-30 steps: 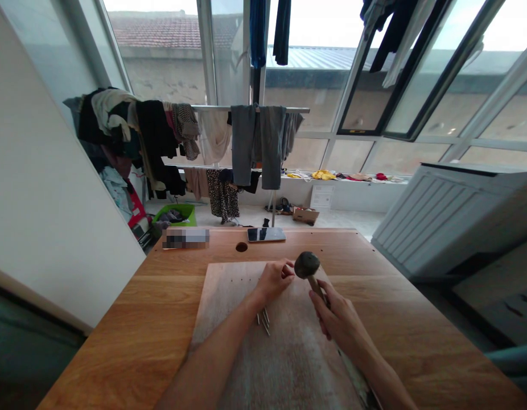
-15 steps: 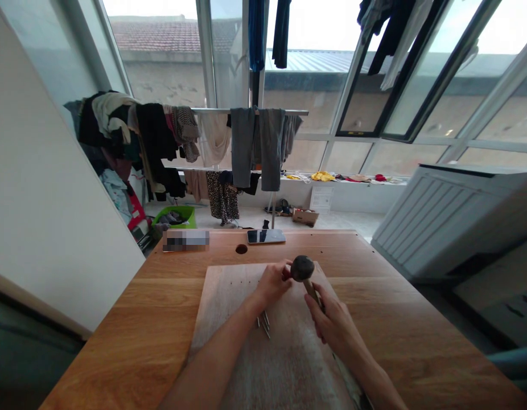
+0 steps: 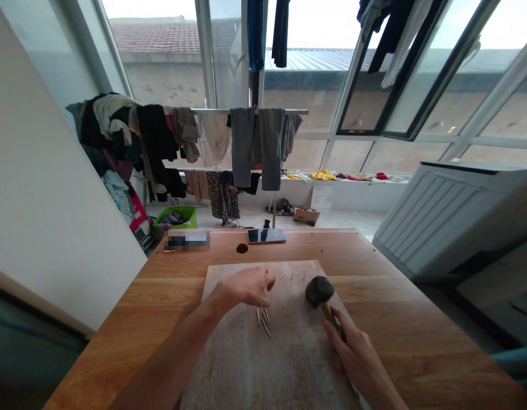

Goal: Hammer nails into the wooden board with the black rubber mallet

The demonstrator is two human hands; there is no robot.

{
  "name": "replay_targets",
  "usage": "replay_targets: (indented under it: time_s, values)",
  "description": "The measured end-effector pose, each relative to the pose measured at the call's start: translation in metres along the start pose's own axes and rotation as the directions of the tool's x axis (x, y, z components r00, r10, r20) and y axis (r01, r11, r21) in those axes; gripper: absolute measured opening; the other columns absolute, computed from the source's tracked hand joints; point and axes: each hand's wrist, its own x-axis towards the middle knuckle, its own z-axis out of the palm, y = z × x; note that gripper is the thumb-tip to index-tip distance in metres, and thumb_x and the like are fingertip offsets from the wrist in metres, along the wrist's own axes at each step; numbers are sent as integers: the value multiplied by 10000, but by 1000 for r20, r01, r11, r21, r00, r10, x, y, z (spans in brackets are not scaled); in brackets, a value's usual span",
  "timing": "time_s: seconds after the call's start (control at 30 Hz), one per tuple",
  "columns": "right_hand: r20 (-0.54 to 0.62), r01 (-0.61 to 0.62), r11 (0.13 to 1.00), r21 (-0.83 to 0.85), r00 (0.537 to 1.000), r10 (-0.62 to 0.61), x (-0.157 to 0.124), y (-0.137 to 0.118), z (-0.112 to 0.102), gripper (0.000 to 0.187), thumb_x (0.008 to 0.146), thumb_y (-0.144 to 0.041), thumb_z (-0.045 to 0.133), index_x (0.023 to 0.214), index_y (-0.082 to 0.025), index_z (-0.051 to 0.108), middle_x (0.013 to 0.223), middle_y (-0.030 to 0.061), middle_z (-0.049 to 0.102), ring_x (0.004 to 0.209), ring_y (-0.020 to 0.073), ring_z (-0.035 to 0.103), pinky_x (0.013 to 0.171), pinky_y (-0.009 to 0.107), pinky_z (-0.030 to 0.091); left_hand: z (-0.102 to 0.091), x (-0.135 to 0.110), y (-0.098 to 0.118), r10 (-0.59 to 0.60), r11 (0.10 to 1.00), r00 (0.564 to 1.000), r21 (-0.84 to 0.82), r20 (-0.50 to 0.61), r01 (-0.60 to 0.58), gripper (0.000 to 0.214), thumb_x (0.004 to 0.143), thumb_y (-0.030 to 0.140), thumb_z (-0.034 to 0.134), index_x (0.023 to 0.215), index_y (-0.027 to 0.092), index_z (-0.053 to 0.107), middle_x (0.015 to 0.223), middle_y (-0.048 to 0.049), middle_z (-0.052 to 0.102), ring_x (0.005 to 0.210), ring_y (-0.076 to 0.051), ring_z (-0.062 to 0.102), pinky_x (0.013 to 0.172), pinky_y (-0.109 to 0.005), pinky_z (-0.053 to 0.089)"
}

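Left hand (image 3: 251, 286): released, thumb parted from loosely bent fingers, just above the loose nails. Half a second ago it was at the board's far right, beside the mallet head; now further left and nearer the wearer.

Right hand (image 3: 353, 341): grasping the brown wooden handle of a black, round-headed mallet (image 3: 320, 291). Head has shifted right and nearer, now over the board's right edge and well apart from the left hand.

Small cluster of slender silvery metal nails (image 3: 266, 328) lies mid-board, same spot as earlier, in fuller view. Two thin upright nails (image 3: 292, 277) show near the far right corner, where the left hand was.

Beneath: flat, pale pinkish-brown wooden board (image 3: 284, 364), unmoved on a glossy orange-brown wooden table (image 3: 395, 319).

Table's far edge, unchanged: dark-screened flat phone (image 3: 266, 236); left of it, a pale flat item (image 3: 186, 240), partly pixelated.

Beyond: grey trousers (image 3: 271, 149) hang on a metal rack, as before.
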Motion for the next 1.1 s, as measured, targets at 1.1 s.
replay_targets:
  time_s: [1.1]
  values:
    - [-67,29,998,52,997,-26,1,4,5,508,844,-555,425,1173,-207,595,487,-53,553,359,163,534,376,259,425,28,41,-4,82,995,963,-26,-258,-92,213,835,26,530,904,156,684,999,-95,639,919,-207,630,854,-295,486]
